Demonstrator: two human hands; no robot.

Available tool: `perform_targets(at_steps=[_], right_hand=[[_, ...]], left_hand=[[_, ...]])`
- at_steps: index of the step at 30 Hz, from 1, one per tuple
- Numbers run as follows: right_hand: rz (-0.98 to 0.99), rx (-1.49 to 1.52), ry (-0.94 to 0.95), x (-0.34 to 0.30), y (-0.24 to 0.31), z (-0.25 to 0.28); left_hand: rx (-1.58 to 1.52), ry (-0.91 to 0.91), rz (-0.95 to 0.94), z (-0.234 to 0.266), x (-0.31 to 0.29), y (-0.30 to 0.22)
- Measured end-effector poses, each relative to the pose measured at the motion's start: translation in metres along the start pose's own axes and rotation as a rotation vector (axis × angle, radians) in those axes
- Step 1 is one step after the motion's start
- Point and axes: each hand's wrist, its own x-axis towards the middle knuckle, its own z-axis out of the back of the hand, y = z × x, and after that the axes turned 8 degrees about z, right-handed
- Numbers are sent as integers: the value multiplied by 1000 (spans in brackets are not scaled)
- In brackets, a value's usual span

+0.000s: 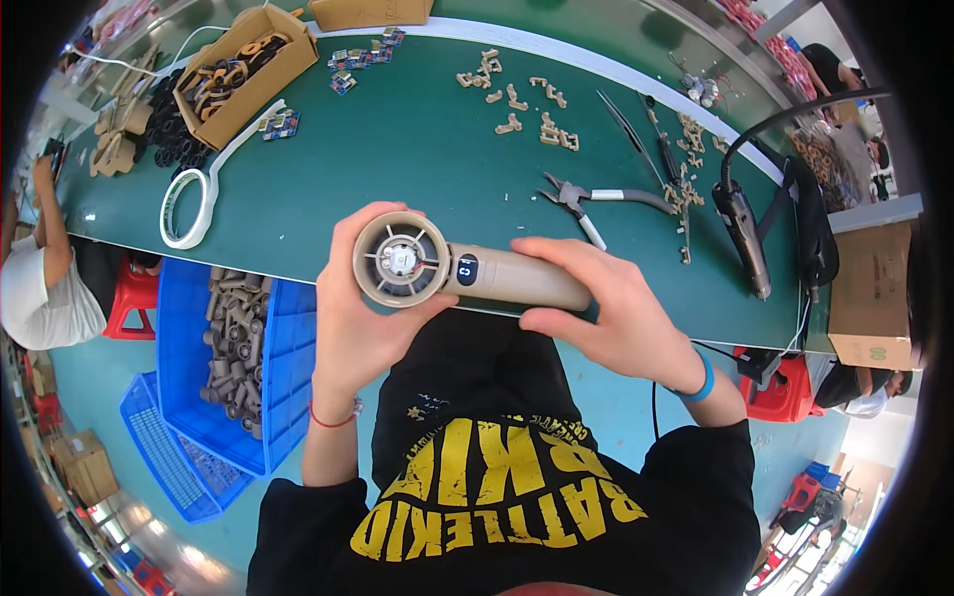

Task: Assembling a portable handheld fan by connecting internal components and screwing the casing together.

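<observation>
Between my two hands is a beige handheld fan (527,280), lying sideways just over the table's near edge. Its round head faces up, with the motor hub and spokes showing inside the ring, and a small dark display sits where head meets handle. My left hand (363,323) is closed around the fan's head, thumb along its lower rim. My right hand (618,310) grips the end of the handle, fingers above and thumb below. Beyond the fan, a pair of cutting pliers (581,197) rests on the green table (397,149).
Small beige plastic parts (556,133) lie in groups farther back. Tweezers (628,129) and an electric screwdriver (740,233) are at the right. A tape roll (186,211) and a carton of rings (221,116) stand left. Below, a blue crate (288,368) holds beige fan housings.
</observation>
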Motion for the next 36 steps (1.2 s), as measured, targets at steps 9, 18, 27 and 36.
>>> perform_targets(at_steps=[9,18,27,36], right_hand=[[-7,-88,-1,11,-4,1],[-44,-191,-42,21,-6,16],[113,-458,-42,87,-66,-8],[186,-456,-118,66,-48,9]], left_hand=[[24,-8,1,1,8,5],[31,-23,24,10,11,9],[199,0,86,8,11,5],[258,39,-187,7,14,-10]])
